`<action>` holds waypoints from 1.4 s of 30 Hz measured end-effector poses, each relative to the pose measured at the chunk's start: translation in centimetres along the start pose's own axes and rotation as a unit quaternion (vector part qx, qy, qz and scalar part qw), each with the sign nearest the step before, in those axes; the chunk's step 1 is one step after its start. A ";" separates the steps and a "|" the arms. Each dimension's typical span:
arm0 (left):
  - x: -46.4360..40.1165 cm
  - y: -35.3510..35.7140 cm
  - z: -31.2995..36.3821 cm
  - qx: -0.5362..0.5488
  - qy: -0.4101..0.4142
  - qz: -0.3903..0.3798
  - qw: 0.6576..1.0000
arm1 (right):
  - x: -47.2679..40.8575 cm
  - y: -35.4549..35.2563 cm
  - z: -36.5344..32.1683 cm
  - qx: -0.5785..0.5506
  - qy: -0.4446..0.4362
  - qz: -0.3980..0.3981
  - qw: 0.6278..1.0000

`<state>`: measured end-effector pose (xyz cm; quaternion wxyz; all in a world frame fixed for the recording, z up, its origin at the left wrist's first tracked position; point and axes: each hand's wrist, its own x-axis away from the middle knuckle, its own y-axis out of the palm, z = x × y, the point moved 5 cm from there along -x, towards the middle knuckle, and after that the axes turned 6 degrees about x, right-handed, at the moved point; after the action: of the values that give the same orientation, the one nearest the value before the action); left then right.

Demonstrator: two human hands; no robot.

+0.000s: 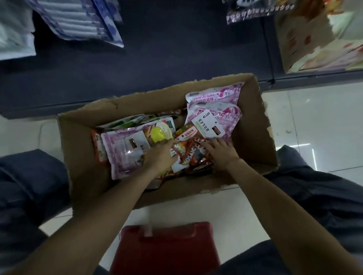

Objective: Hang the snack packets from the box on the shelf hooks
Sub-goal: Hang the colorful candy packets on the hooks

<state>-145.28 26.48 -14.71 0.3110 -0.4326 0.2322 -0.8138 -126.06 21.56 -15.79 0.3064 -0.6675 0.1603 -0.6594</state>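
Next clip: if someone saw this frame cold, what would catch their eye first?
Probably the torn cardboard box on the pale floor at mid-frame, heaped with pink and red snack packets. Both hands are down in it: the left hand on the packets near the middle, the right hand spread on a red packet. A red stool sits below, between the knees.

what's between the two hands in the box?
Head view: red snack packets fill the gap between the left hand and right hand inside the box.
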 end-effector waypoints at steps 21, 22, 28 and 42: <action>-8.0 4.5 1.6 -0.014 -0.061 -0.063 0.996 | -3.4 1.9 1.5 -0.177 0.107 0.098 0.974; -7.6 4.2 1.4 -0.038 -0.053 -0.067 0.996 | -3.2 1.8 1.5 -0.179 0.108 0.103 0.972; -4.7 -1.8 1.6 0.081 0.000 0.064 0.995 | -1.1 -0.7 1.3 -0.182 0.135 0.219 0.949; 1.3 -14.6 2.2 0.096 0.094 0.268 0.954 | 5.7 -9.9 0.0 -0.271 0.036 0.404 0.873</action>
<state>-148.48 35.52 -3.41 0.5344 -0.2442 0.2889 -0.7559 -127.46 25.59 -5.20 0.3476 -0.5770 0.5995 -0.4323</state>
